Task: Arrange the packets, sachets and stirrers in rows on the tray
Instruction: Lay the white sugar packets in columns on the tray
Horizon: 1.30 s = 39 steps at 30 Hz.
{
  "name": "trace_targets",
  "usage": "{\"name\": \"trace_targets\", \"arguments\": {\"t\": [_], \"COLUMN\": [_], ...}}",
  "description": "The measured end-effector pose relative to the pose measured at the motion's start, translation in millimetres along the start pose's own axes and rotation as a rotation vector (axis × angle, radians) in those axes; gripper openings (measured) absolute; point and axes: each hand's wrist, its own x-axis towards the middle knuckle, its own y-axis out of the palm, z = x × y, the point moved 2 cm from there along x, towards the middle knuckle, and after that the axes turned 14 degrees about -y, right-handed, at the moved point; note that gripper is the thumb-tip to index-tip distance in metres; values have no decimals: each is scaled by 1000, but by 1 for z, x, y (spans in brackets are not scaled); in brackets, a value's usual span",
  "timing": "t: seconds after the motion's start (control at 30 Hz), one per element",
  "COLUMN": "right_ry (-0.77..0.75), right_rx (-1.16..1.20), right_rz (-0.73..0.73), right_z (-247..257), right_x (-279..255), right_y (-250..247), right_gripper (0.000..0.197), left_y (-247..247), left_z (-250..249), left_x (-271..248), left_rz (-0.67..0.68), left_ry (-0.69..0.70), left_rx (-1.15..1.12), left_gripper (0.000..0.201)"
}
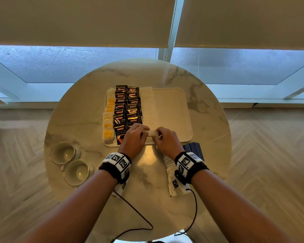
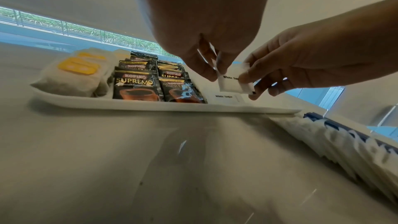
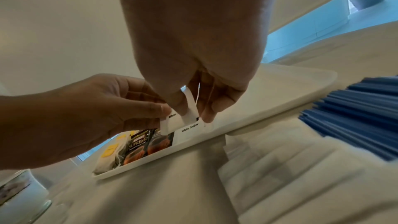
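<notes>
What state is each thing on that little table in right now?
Tray: left part filled, right part bare.
Tea bags: in a row on the tray's left edge.
Coffee packets: two rows on the tray.
Sugar sachet: pinched by left hand and right hand, above the tray.
Blue stirrers: beside the tray.
Cups: upright.

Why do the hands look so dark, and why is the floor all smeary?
Left wrist view: bright window light behind turns the left hand and right hand shadowy, though the white sugar sachet stays readable. Head view: the wooden floor smears at the wide-angle edges and a lamp glares on the round marble table. Right wrist view: the blue stirrers look blurred.
</notes>
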Motion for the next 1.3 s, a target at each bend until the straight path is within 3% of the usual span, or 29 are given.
{"name": "trace_targets", "arguments": {"t": [0.2, 0.37, 0.7, 0.87, 1.07, 1.2, 1.3], "right_ry": [62, 30, -1, -39, 17, 60, 84], "right_rx": [-68, -119, -67, -1, -1, 8, 5], "right_rz": [-81, -34, 47, -19, -103, -152, -171], "right_z": [-6, -8, -7, -7, -12, -20, -25], "right_x": [3, -1, -9, -41, -100, -137, -159], "right_y": [7, 12, -7, -18, -23, -26, -24], "right_gripper": [24, 17, 21, 15, 14, 14, 14], "left_y": [19, 16, 11, 14, 45, 68, 78], "left_z": [15, 13, 6, -4, -15, -26, -29], "left_x": [5, -1, -13, -48, -117, -136, -137], "left_rz": [103, 52, 31, 89, 264, 354, 392], "left_ry": [-90, -72, -48, 9, 97, -18, -121], "left_rx": [211, 395, 397, 373, 386, 476, 483], "left_gripper": [23, 25, 26, 24, 31, 60, 65]}}
